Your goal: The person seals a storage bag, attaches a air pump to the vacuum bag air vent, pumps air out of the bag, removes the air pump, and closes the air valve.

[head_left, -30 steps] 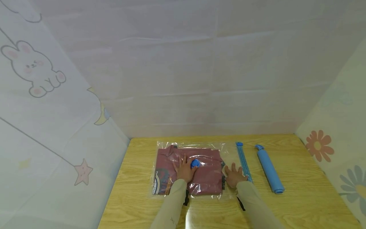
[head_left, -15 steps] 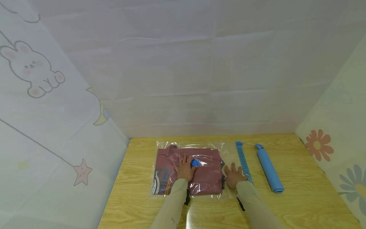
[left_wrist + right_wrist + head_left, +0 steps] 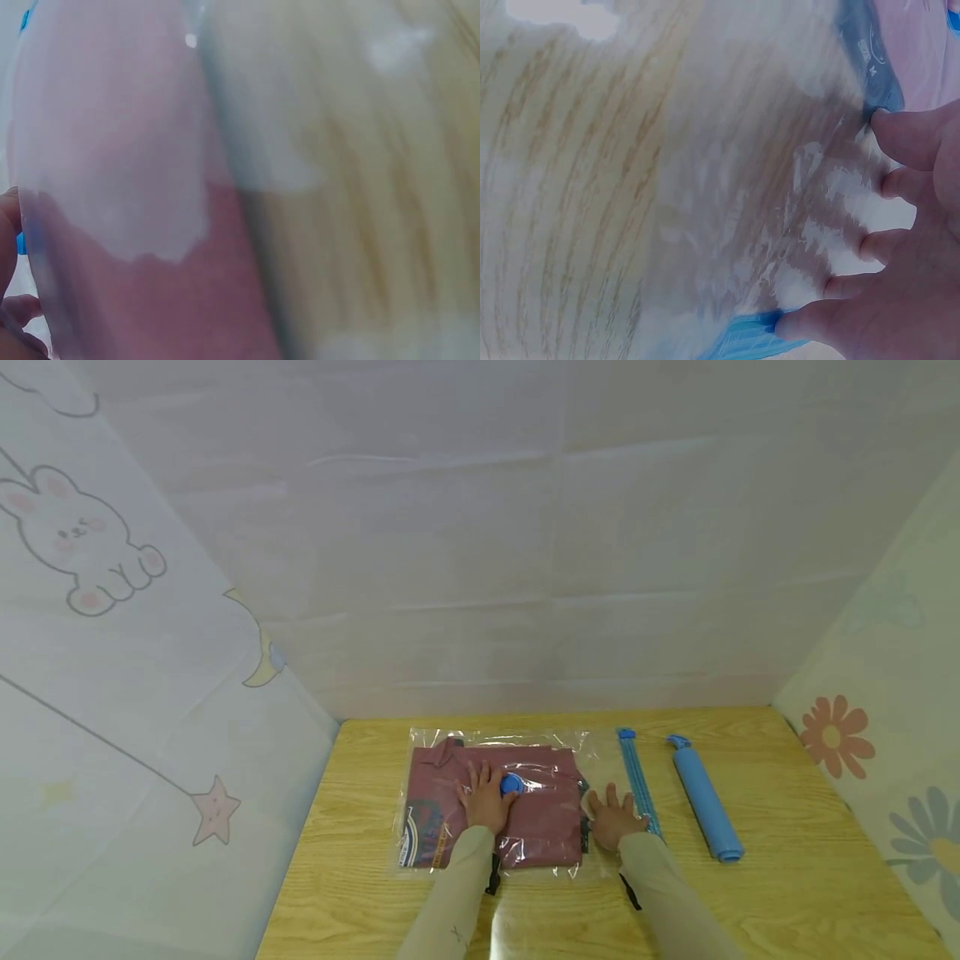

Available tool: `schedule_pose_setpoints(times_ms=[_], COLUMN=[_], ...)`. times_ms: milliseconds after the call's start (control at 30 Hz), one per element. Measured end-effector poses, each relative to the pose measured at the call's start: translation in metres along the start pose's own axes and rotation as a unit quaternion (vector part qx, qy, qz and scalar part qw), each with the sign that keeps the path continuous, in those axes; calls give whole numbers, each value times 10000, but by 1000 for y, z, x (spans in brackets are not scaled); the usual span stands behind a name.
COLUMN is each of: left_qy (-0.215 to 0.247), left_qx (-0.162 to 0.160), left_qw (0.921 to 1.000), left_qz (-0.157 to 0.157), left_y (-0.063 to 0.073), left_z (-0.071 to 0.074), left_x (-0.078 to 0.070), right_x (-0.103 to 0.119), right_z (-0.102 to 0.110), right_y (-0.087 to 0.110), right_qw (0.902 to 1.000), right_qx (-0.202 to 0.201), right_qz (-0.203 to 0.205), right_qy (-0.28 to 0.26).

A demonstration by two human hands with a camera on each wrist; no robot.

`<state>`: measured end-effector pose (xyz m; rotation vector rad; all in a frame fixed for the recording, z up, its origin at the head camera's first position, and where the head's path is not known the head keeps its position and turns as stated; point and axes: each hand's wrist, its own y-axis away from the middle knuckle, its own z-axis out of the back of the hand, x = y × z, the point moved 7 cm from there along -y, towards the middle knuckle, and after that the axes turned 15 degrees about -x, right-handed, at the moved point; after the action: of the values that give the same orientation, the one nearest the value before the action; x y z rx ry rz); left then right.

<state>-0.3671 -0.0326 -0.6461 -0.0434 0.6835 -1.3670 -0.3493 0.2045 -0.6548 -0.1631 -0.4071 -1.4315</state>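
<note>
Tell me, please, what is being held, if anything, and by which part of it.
Nothing is held: the left grip and right grip rest spread on the clear bag.

Can read no whole word. Can see print through the clear, flat plastic bag (image 3: pixel 606 758), on the folded maroon cloth (image 3: pixel 543 835): at seven o'clock, a curved white-and-navy print (image 3: pixel 408 842) with tiny characters, then a slanting orange line of lettering (image 3: pixel 440 846), both too small to decipher. In the right wrist view, can spot pale characters, blurred, on the dark blue-grey strip (image 3: pixel 870 67) at one o'clock. Can discern a dark X-like mark on the beige fabric left sleeve (image 3: pixel 450 902), at six o'clock.
</note>
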Motion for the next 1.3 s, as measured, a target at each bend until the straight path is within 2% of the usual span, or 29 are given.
schedule_pose_setpoints(times_ms=[300, 633, 800, 1033, 1300], left_qy=[143, 26, 109, 525, 1087], left_qx=[80, 66, 63, 243, 450], left_qw=[9996, 9996, 9994, 9974, 9927], left_qz=[228, 287, 337, 428, 277], left_y=[2, 6, 7, 10, 7], left_z=[-3, -5, -6, -11, -14], left_x=[2, 6, 7, 14, 15], right_x=[4, 3, 2, 1, 1], right_z=[2, -4, -5, -7, -1], right_y=[5, 5, 6, 3, 1], right_qw=[10000, 9999, 9998, 9999, 9999], right_qx=[17, 58, 92, -4, -77], right_qz=[-15, -72, -118, -90, -13], right_qy=[-79, -127, -156, -122, -101])
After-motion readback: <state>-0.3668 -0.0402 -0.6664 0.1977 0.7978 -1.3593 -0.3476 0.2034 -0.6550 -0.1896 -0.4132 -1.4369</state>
